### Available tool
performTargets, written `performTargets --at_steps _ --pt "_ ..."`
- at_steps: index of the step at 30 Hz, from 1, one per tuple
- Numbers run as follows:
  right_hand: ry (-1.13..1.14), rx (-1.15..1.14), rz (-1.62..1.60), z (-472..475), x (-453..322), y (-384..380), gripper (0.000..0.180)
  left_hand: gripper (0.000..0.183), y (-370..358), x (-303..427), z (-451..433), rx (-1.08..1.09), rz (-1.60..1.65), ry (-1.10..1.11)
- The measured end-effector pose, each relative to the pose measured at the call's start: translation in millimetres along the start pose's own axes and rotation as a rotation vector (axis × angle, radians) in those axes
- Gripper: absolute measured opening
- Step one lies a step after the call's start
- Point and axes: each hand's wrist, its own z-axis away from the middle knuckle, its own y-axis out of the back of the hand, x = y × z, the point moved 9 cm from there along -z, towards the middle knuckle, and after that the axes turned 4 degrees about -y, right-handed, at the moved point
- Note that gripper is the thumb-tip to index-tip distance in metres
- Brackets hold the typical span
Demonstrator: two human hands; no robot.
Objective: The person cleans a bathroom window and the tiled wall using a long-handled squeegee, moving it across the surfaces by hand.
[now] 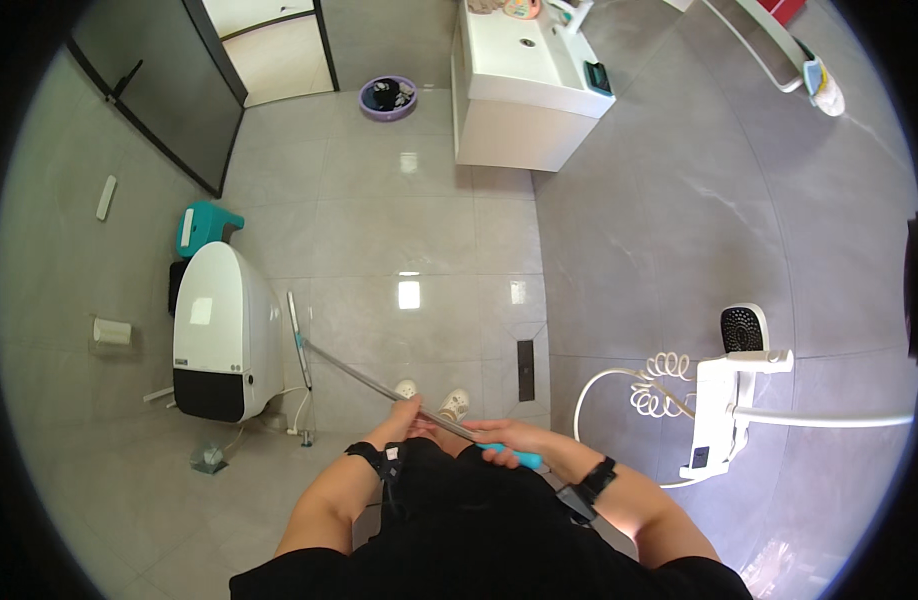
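A long-handled floor squeegee [354, 373] slants across in front of me. Its thin metal-coloured pole ends in a blue grip [530, 459] close to my body. My left hand [408, 418] is wrapped around the middle of the pole. Further up the pole, my right hand [508, 436] holds it beside and around the blue grip. The squeegee's narrow head [299, 341] lies at floor level, just right of the white toilet [211, 307]. The head's underside is hidden.
A teal stool [208, 227] stands beyond the toilet. A purple basin [386, 115] of dark cloth rests near the doorway. The vanity [519, 131] juts out from the wall. At right are a floor drain [526, 371] and a white shower fixture [710, 420] with a coiled hose [658, 401].
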Motion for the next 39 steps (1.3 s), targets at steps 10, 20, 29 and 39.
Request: performTargets --at_steps 10,20,29,39 --pt "0.02 0.028 -0.374 93 87 71 0.054 0.037 -151 -33 11 -0.648 -0.082 0.26" --pt "0.121 0.294 -0.796 270 220 98 0.05 0.037 -391 -95 91 -1.08 -0.422 0.47" --pt "0.208 0.81 -0.439 285 261 67 0.043 0.037 -400 -163 100 -1.202 -0.696 0.766" --pt "0.254 0.75 -0.436 291 147 17 0.05 0.03 -383 -31 114 -1.225 -0.562 0.632"
